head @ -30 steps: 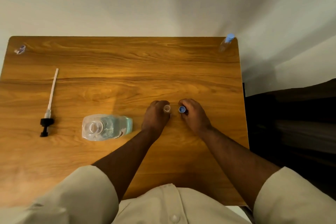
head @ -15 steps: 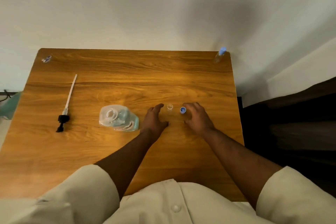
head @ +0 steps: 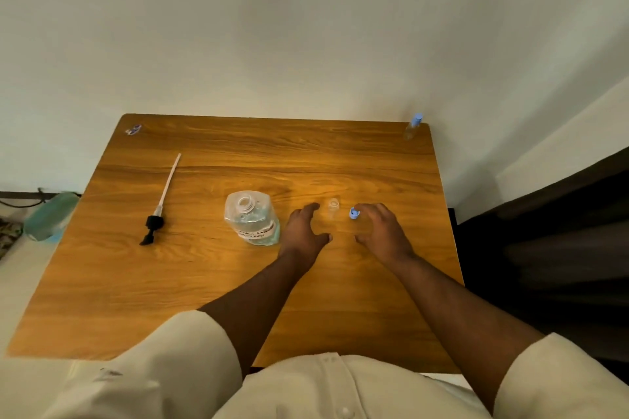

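With my left hand (head: 304, 231) and right hand (head: 382, 231) both relaxed and holding nothing, the small bottle (head: 333, 208) stands uncapped between them, its blue cap (head: 354, 213) at my right fingertips, so filling it from the big bottle (head: 252, 223) beside my left hand looks still undone.

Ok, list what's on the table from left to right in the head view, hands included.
Pump with its tube → large clear bottle → left hand → small clear vial → blue cap → right hand → small blue-capped bottle at the far right corner.
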Tool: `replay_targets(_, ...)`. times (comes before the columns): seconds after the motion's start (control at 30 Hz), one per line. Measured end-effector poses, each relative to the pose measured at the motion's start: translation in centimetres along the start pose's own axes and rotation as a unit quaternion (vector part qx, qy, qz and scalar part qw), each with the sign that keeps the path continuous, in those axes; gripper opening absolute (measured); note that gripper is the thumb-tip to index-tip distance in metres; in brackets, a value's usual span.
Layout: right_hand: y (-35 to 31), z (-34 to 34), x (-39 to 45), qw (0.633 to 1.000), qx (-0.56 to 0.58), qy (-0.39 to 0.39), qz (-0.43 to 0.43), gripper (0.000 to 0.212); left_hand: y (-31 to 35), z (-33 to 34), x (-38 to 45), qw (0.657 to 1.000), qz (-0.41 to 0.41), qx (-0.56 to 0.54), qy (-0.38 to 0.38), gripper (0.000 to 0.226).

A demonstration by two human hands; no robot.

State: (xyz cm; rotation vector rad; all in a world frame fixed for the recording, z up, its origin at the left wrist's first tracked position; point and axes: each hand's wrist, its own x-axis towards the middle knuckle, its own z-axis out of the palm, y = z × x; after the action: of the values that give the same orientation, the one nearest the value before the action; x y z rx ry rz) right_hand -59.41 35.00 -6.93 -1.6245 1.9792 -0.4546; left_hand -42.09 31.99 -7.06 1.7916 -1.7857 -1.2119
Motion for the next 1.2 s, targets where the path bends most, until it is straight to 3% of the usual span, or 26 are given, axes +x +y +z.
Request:
replay_targets(0.23,1.9,-4.7,1.7,0.999,0.006,0.039,0.001,0.059,5.8,0.1,2.7,0.996,0.081,0.028,0.009,0.069)
replay_targets(0.63,6.9,-14.9,12.8,0.995,-0.036,0.090,-0.030,0.055,15.7,4.8,13.7,0.989,0.128,0.075,-0.011,0.069)
replay_targets(0.8,8.9,-16.3,19.5,0.996,-0.050,0.077,-0.014,0.052,16.4,7.4,18.4,0.989,0.116,0.088,-0.032,0.071)
replay_targets(0.97,10.8,-15.3,24.3,0.997,-0.070,0.012,-0.008,0.056,15.5,9.7,22.0,0.989,0.094,0.098,-0.058,0.071)
replay_targets(1.13,12.9,-13.9,26.4,0.998,-0.064,-0.009,-0.005,0.046,14.7,11.1,23.9,0.991,0.075,0.088,-0.073,0.071)
replay_targets(1.2,13.3,-13.4,26.7,0.999,-0.053,0.005,-0.012,0.031,14.5,11.3,24.0,0.992,0.066,0.073,-0.074,0.071)
